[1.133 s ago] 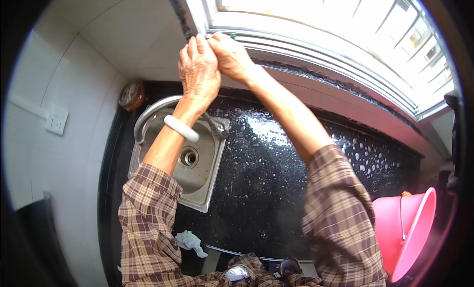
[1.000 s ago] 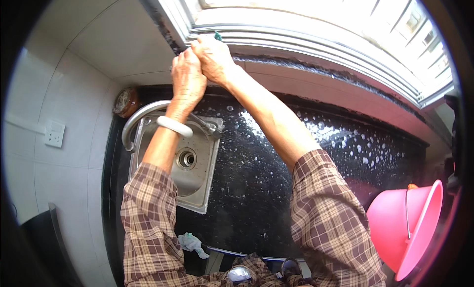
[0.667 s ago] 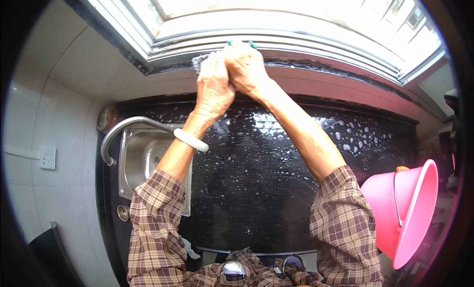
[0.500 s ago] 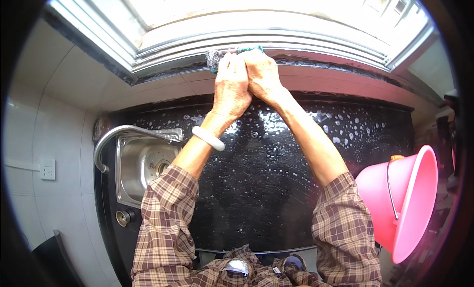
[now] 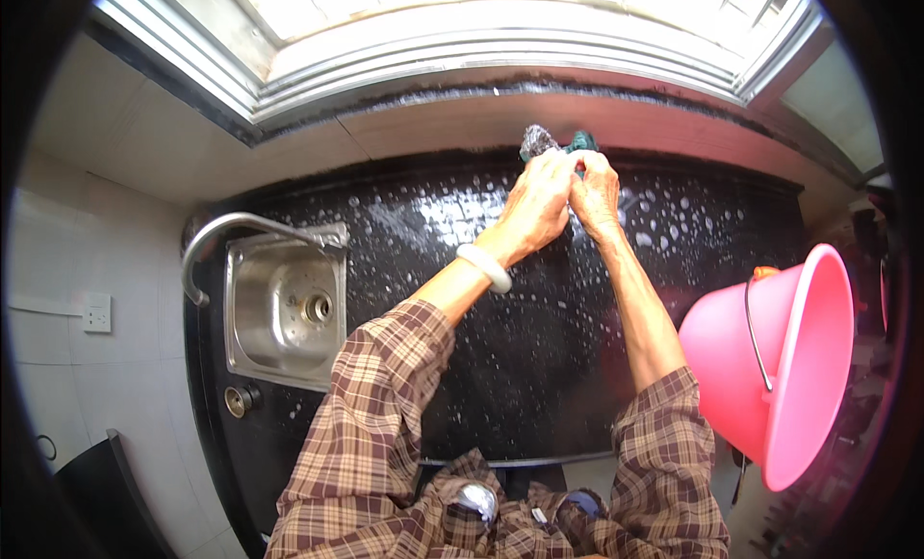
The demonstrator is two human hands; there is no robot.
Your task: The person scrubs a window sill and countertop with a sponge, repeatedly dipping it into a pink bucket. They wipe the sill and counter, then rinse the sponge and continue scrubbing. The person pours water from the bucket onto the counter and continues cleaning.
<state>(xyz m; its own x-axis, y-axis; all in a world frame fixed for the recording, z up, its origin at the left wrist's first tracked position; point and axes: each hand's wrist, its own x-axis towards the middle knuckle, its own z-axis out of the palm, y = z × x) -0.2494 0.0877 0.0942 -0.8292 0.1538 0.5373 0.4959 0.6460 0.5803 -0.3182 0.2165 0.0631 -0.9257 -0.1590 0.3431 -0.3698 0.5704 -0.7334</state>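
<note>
At the back of the wet black countertop (image 5: 539, 367), my two hands are close together against the tiled wall below the window. My left hand (image 5: 535, 205), with a white bangle on its wrist, is closed on a silvery steel wool scrubber (image 5: 539, 140). A bit of teal shows beside the scrubber. Fingers bent, my right hand (image 5: 597, 195) grips a crumpled dark green scrubbing cloth (image 5: 581, 142). Both pieces stick out beyond the fingertips; whether they are joined is hidden.
A steel sink (image 5: 279, 304) with a curved faucet (image 5: 217, 229) lies left. A pink bucket (image 5: 736, 357) is tilted at the right. A small round metal drain piece (image 5: 241, 399) sits near the sink. The window frame (image 5: 500, 59) runs along the back; suds dot the countertop.
Both hands have moved right and down from the window ledge to the wall's foot, taking the scrubber and green cloth along. The view has shifted slightly.
</note>
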